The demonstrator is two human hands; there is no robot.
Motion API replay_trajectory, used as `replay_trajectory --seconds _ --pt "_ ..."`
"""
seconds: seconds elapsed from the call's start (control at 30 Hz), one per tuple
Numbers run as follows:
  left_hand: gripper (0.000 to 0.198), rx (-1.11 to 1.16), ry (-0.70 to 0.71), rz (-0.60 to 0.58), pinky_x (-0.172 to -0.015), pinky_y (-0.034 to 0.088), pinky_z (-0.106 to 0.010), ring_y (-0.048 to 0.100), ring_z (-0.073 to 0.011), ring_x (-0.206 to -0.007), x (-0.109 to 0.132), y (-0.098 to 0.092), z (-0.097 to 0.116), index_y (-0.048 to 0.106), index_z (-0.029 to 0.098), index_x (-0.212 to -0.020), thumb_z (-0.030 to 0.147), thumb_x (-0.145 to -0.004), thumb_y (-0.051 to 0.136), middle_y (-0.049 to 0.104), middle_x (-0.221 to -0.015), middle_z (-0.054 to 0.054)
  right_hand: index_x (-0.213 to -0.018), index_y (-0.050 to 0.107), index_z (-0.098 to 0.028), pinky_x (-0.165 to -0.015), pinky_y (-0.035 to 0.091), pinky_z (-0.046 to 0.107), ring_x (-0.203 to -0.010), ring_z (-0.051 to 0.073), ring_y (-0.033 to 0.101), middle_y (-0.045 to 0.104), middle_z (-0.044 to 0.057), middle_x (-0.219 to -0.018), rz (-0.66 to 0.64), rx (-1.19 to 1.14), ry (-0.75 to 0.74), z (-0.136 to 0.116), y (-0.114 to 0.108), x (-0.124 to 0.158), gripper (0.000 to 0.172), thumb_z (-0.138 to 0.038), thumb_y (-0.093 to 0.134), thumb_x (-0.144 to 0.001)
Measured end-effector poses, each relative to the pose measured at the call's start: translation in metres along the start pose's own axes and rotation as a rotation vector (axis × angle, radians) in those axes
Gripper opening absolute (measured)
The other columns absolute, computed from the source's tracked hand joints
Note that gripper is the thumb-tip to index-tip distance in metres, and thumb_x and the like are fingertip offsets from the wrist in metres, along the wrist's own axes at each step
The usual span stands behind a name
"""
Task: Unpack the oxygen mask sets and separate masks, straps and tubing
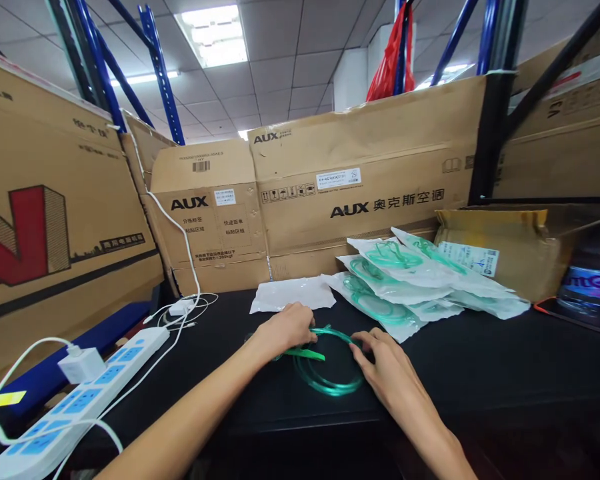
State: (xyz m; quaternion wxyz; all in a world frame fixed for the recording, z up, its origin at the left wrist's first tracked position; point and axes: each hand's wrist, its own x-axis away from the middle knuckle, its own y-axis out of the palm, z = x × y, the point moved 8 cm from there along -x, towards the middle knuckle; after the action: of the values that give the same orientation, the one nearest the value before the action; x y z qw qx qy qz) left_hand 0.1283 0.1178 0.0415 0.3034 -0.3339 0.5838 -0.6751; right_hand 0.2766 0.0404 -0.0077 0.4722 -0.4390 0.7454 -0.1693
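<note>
A coil of clear green tubing (333, 389) lies on the black table (220, 407) in front of me. My left hand (291, 328) is closed on the coil's upper left side, its fingertips partly hidden behind the hand. A flat, brighter green strip (309, 354) sticks out from under that hand across the loop; I cannot make out what it is. On the other side, my right hand (384, 363) pinches the coil's right edge between thumb and fingers.
Behind the hands lies a white sheet or pouch (293, 295). Several pouches of green tubing (387, 287) are piled at the back right. A power strip (85, 400) with white cables stands at left. Cardboard boxes (300, 220) wall the back; a bottle (593, 280) stands right.
</note>
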Motion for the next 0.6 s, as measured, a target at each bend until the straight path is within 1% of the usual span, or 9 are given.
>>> replay_trajectory --seconds 0.07,0.13,0.2,0.3,0.4,0.5,0.57,0.6 --pt "0.024 -0.002 -0.001 -0.102 -0.086 0.055 -0.04 0.067 -0.0212 -0.098 -0.012 0.003 0.004 0.068 0.014 -0.107 0.032 -0.092 0.068 0.07 -0.106 -0.008 -0.101 0.071 -0.02 -0.081 0.047 0.04 -0.093 0.029 0.065 0.065 0.011 -0.094 -0.016 -0.013 -0.003 -0.001 0.0 0.0 0.031 -0.036 0.046 -0.09" --pt "0.024 0.003 -0.009 -0.203 -0.079 0.057 -0.037 0.068 -0.0175 -0.085 -0.022 0.007 0.008 0.067 0.013 -0.103 0.035 -0.095 0.064 0.07 -0.098 -0.005 -0.099 0.071 -0.02 -0.079 0.047 0.04 -0.091 0.03 0.065 0.066 0.01 -0.092 -0.035 -0.032 -0.002 -0.002 -0.001 -0.002 0.031 -0.037 0.047 -0.089" --pt "0.025 0.013 -0.018 -0.262 -0.073 0.057 -0.034 0.067 -0.0153 -0.076 -0.028 0.009 0.012 0.067 0.012 -0.098 0.037 -0.095 0.064 0.07 -0.09 -0.004 -0.099 0.071 -0.021 -0.078 0.048 0.04 -0.089 0.029 0.066 0.067 0.01 -0.091 -0.045 -0.059 0.007 -0.001 -0.002 -0.004 0.031 -0.038 0.047 -0.089" --pt "0.025 0.054 0.012 -0.253 -0.067 0.054 -0.03 0.065 -0.0154 -0.069 -0.032 0.003 0.02 0.069 0.013 -0.09 0.038 -0.09 0.068 0.07 -0.081 -0.003 -0.102 0.069 -0.022 -0.08 0.05 0.039 -0.09 0.029 0.068 0.071 0.011 -0.094 -0.034 -0.113 0.048 0.003 -0.007 -0.007 0.031 -0.041 0.047 -0.089" --pt "0.024 0.149 0.112 -0.214 -0.063 0.046 -0.026 0.063 -0.0157 -0.069 -0.034 -0.007 0.029 0.073 0.017 -0.088 0.04 -0.085 0.068 0.072 -0.077 -0.003 -0.108 0.067 -0.024 -0.08 0.052 0.037 -0.093 0.029 0.071 0.076 0.01 -0.1 -0.03 -0.185 0.093 0.005 -0.012 -0.007 0.034 -0.043 0.046 -0.09" --pt "0.039 0.259 0.207 -0.227 -0.058 0.042 -0.025 0.056 -0.0136 -0.062 -0.034 -0.014 0.038 0.075 0.019 -0.093 0.055 -0.087 0.06 0.073 -0.075 -0.001 -0.115 0.066 -0.024 -0.079 0.052 0.036 -0.09 0.029 0.073 0.078 0.009 -0.096 -0.023 -0.254 0.135 0.006 -0.018 -0.007 0.038 -0.044 0.044 -0.09" --pt "0.052 0.311 0.254 -0.244 -0.054 0.04 -0.026 0.05 -0.0125 -0.055 -0.035 -0.014 0.045 0.076 0.018 -0.093 0.064 -0.089 0.052 0.071 -0.072 -0.001 -0.116 0.067 -0.024 -0.08 0.052 0.036 -0.087 0.029 0.073 0.078 0.009 -0.092 -0.001 -0.289 0.162 0.007 -0.021 -0.006 0.04 -0.044 0.045 -0.089" --pt "0.056 0.329 0.277 -0.244 -0.054 0.039 -0.026 0.048 -0.0122 -0.053 -0.036 -0.014 0.048 0.077 0.018 -0.093 0.066 -0.091 0.047 0.07 -0.071 -0.001 -0.116 0.067 -0.023 -0.08 0.052 0.037 -0.086 0.029 0.073 0.078 0.009 -0.091 0.015 -0.304 0.175 0.009 -0.023 -0.006 0.041 -0.045 0.046 -0.089"
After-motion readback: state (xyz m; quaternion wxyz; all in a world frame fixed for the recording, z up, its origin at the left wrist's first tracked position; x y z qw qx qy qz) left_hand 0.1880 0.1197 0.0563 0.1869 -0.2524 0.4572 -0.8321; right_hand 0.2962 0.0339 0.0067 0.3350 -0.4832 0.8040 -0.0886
